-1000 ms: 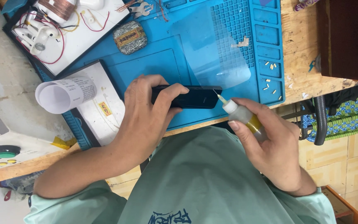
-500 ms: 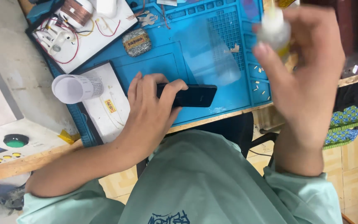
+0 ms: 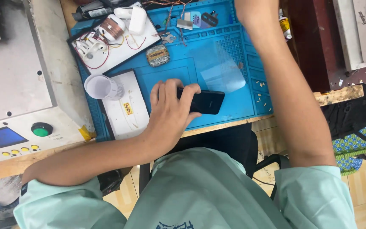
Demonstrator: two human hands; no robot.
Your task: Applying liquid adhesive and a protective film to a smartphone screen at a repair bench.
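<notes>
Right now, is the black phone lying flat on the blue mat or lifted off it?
Flat. The black phone lies on the blue mat, with the left hand pressing on its left end.

A blue silicone work mat (image 3: 234, 106) covers the wooden tabletop (image 3: 339, 93) at centre frame. On it lie a clear plastic film sheet (image 3: 219, 70), a white tray of wires and a copper coil (image 3: 113, 40) at upper left, and a white ribbed cup (image 3: 102, 87). A grey metal machine with a green round button (image 3: 42, 129) fills the left edge.
</notes>
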